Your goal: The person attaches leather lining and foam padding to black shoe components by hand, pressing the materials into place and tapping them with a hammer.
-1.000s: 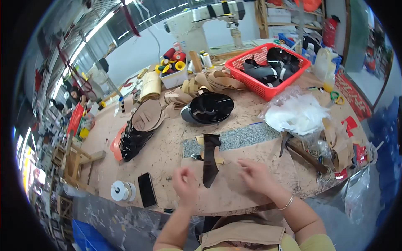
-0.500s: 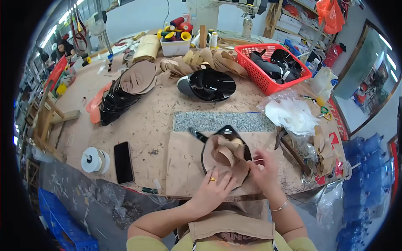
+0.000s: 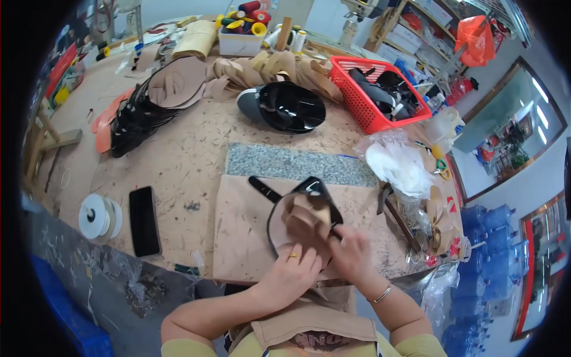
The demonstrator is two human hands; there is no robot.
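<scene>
A tan-lined leather piece (image 3: 279, 223) with a glossy black edge lies in front of me, curled tan strips (image 3: 303, 220) standing up inside it. From its upper left sticks out a black strap (image 3: 264, 188) with holes. My left hand (image 3: 290, 271), a gold ring on one finger, rests open with outstretched fingers on the lower part of the piece. At the right edge is my right hand (image 3: 351, 253), slightly blurred, its fingers bent and closed on the rim by a small dark part. Its fingertips are partly hidden.
A brown board (image 3: 238, 232) and a speckled stone slab (image 3: 297, 163) lie on the bench. Around them are a phone (image 3: 145, 221), white spool (image 3: 98, 217), glossy black leather item (image 3: 291, 107), stacked black pieces (image 3: 137, 122), red basket (image 3: 372, 113) and wooden-handled tool (image 3: 401, 223).
My right hand has moved in from beside the piece onto its right edge. My left hand stays on the lower part. The whole view has shifted and tilted slightly.
</scene>
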